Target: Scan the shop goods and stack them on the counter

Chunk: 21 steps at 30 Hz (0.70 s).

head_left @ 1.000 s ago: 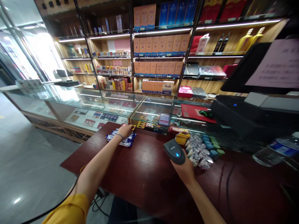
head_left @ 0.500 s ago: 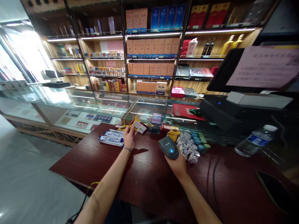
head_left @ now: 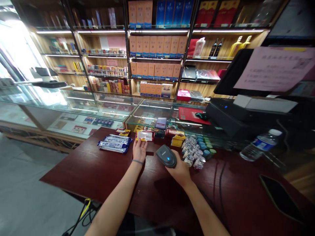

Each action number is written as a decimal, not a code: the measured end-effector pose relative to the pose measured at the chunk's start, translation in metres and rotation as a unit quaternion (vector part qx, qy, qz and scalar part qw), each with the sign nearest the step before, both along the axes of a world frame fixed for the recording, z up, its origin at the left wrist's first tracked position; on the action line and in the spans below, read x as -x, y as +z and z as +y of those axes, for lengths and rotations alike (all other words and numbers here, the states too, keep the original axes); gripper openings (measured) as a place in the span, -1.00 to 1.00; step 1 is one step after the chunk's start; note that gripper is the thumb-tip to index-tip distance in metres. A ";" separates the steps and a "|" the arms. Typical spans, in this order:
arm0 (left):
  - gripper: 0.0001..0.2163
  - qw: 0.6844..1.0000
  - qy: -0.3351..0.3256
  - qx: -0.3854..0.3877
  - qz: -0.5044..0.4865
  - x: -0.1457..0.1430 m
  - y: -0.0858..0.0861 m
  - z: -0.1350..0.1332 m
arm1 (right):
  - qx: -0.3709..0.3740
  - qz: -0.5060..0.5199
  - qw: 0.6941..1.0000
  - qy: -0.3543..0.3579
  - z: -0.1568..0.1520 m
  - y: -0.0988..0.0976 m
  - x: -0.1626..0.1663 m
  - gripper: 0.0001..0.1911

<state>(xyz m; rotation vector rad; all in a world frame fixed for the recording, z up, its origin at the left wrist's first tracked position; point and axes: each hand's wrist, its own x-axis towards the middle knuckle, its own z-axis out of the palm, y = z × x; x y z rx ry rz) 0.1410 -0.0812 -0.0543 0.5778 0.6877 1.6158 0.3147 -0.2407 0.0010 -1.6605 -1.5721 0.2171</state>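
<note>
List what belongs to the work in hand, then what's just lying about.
In the work:
Red-and-yellow packet, in the left hand
Scanner, in the right hand

Apparently just lying about:
Water bottle
Phone
Mouse on the red mat

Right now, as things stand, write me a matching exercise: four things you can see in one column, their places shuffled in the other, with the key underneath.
Things
1. Dark scanner
2. Packet with a white label
3. Blue-and-white packets
4. Dark mouse

Places
A. On the red mat
B. In the right hand
C. Lying on the brown table, to the left of both hands
D. At the fingertips of the left hand

Right pairs: 1-B, 2-D, 3-C, 4-A
</note>
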 end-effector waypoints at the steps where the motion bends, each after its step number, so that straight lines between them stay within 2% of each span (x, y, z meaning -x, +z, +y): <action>1: -0.89 1.000 -0.002 -0.005 0.005 0.000 0.000 0.000 | 0.002 -0.015 1.000 0.006 0.000 -0.001 0.000 -0.53; 3: -0.94 1.000 -0.012 -0.008 0.004 0.001 0.001 -0.001 | 0.002 -0.039 0.999 0.013 0.000 -0.002 0.000 -0.67; 5: -0.95 1.000 -0.022 0.000 -0.011 0.001 0.004 -0.003 | -0.005 -0.049 0.999 0.016 0.000 -0.003 -0.001 -0.73; 8: -0.99 0.997 -0.013 0.036 -0.064 0.000 0.011 -0.006 | -0.010 -0.031 0.999 0.016 0.000 -0.003 -0.004 -0.71; 13: -0.93 0.987 -0.016 0.062 -0.150 -0.003 0.019 -0.008 | -0.010 0.027 1.000 0.004 -0.001 0.000 -0.008 -0.60; 18: -0.91 0.991 -0.033 0.040 -0.121 -0.002 0.022 -0.009 | -0.075 0.061 0.995 -0.012 -0.003 0.007 -0.013 -0.60; 21: -0.85 0.995 -0.053 0.004 -0.082 -0.003 0.034 -0.009 | -0.114 0.097 0.988 -0.031 -0.002 0.008 -0.024 -0.55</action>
